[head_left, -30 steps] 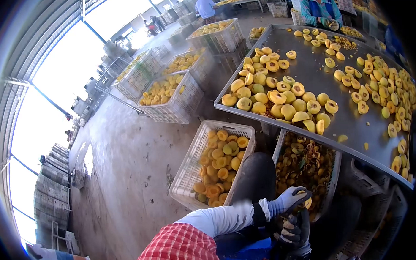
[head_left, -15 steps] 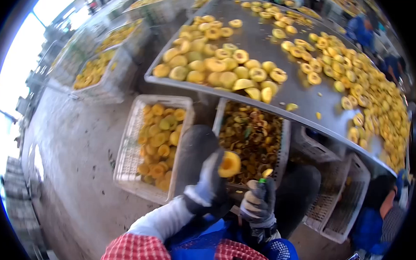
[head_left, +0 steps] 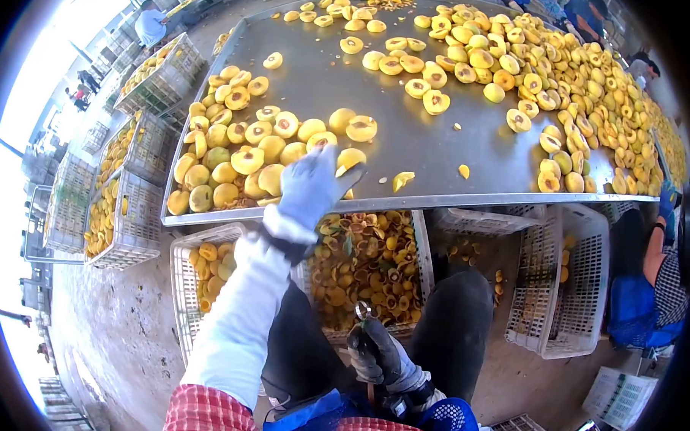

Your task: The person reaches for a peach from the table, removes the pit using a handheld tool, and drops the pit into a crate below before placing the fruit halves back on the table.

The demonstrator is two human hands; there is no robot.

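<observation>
Left hand (head_left: 309, 185), light glove, white sleeve, reaches up from lower centre to the near edge of the steel table (head_left: 408, 142), fingers curled over a peach half (head_left: 352, 158) at the right end of the peach pile (head_left: 241, 151). Grip partly hidden by the glove; the hand touches the fruit, but whether it is closed on it or just resting on it cannot be told.

Right hand (head_left: 377, 353), dark glove, low centre of frame between the knees, fist closed around a small pitting tool (head_left: 362, 311) whose metal tip sticks up out of the fist.

Below the table edge, mid frame: white crate of pits and scraps (head_left: 370, 266) right above the right hand. To its left, a white crate of pitted halves (head_left: 199, 267), partly covered by the left arm. Right of centre, a mostly bare white crate (head_left: 563, 284) with a few pieces.

Loose peach slice (head_left: 402, 179) and a small bit lie on the table just right of the left hand. Upper right of the table is thick with halved peaches (head_left: 592, 95).

Left edge: stacked crates of peaches (head_left: 125, 193). Right edge: another person's arm and blue clothing (head_left: 646, 302). Upper left: a person in a blue top (head_left: 149, 25), far off.
</observation>
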